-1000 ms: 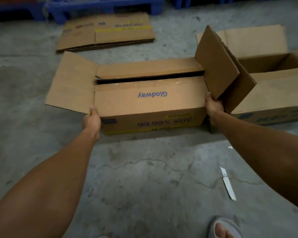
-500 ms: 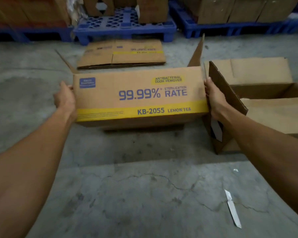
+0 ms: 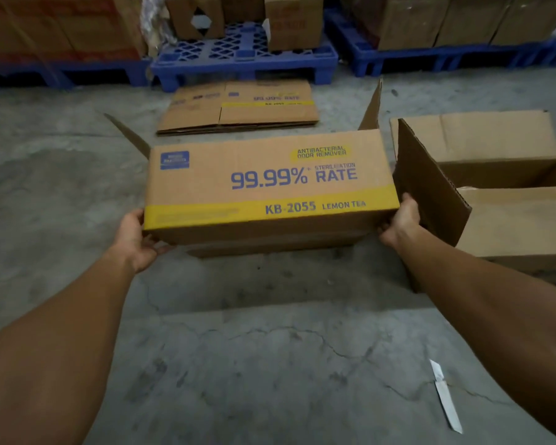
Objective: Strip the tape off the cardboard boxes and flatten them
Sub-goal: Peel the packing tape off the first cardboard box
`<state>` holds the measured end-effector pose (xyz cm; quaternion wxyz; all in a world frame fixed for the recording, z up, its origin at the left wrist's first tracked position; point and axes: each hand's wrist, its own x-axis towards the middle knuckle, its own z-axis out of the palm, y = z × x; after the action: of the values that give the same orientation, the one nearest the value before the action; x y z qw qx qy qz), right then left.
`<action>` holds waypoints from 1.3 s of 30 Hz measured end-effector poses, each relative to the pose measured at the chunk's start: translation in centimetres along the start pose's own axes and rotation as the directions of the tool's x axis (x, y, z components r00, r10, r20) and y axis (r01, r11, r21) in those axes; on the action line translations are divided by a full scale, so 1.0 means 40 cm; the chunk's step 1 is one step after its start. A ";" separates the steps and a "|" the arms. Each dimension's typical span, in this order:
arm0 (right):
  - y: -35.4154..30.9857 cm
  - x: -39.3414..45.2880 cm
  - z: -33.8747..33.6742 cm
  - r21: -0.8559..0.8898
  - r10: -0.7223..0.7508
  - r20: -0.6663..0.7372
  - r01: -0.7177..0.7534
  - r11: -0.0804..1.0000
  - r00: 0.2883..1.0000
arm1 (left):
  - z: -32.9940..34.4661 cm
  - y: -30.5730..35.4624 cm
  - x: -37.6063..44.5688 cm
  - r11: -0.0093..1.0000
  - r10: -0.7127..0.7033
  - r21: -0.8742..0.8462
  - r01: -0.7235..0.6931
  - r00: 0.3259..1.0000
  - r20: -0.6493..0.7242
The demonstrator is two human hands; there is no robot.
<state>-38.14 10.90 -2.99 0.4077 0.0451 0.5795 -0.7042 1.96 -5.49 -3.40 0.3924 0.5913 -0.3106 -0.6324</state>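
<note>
A brown cardboard box point(image 3: 264, 175) with a yellow band and blue "99.99% RATE" print hangs just above the concrete floor, its printed side facing me. My left hand point(image 3: 134, 237) grips its lower left corner. My right hand point(image 3: 400, 221) grips its lower right corner. Two end flaps stick out behind the box at left and right. A second, open cardboard box point(image 3: 507, 203) stands on the floor to the right, one flap close to my right hand. A pile of flattened boxes point(image 3: 238, 107) lies beyond on the floor.
Blue plastic pallets point(image 3: 247, 59) loaded with stacked cartons line the back. A white strip of tape or paper point(image 3: 445, 396) lies on the cracked concrete floor at lower right.
The box was turned up from lying on the floor with its top flaps showing, so its printed side now faces me. Both hands slid down from the side edges to the lower corners.
</note>
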 end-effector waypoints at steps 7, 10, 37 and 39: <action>-0.040 -0.013 0.003 -0.212 -0.158 0.032 0.161 0.964 0.987 | 0.039 0.065 0.018 0.963 0.250 0.131 -0.238 0.965 -0.084; -0.019 -0.008 -0.014 -0.309 -0.121 0.004 0.117 0.944 0.993 | 0.069 0.005 0.009 0.901 0.287 0.340 -0.270 0.958 0.002; -0.027 -0.031 0.036 -0.972 -0.215 0.225 0.234 0.019 0.950 | 0.167 -0.005 -0.025 0.192 0.421 0.980 0.045 0.898 -0.124; 0.030 -0.018 0.004 -0.968 -0.114 0.248 0.250 0.005 0.962 | 0.170 -0.065 -0.022 -0.011 0.370 0.999 -0.043 0.928 0.044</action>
<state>-36.87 11.15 -3.49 0.2575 -0.3601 0.8839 -0.1508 -5.13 -3.93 -4.44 -0.0085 0.7109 -0.6969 -0.0944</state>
